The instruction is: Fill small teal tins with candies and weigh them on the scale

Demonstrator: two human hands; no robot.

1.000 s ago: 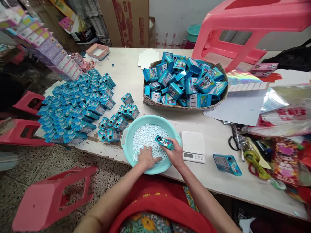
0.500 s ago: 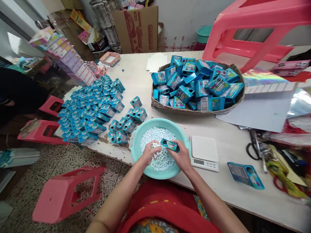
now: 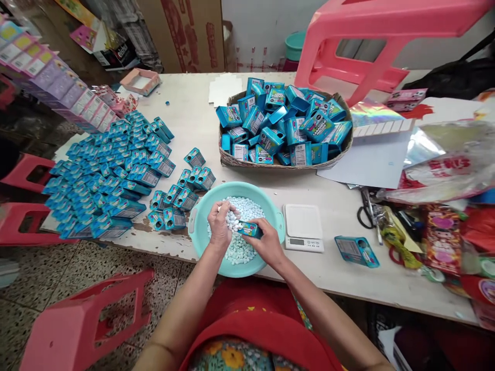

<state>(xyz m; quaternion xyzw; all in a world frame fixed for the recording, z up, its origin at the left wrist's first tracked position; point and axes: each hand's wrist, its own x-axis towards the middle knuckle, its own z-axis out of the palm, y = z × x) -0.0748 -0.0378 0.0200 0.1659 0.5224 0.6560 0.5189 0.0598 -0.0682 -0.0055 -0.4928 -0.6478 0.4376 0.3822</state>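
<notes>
Blue tin [image 3: 249, 230] between right fingers [image 3: 264, 225]

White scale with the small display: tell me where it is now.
In the head view, the white scale lies on the table, right of centre, just right of the teal basin and left of a lone blue container.

Pale wall [image 3: 255, 26] behind white counter's [image 3: 181, 123] far edge, pink stool [image 3: 367, 26] toward far right corner, red stools [image 3: 58, 330] on speckled tile floor [image 3: 166, 268] off left end.
</notes>
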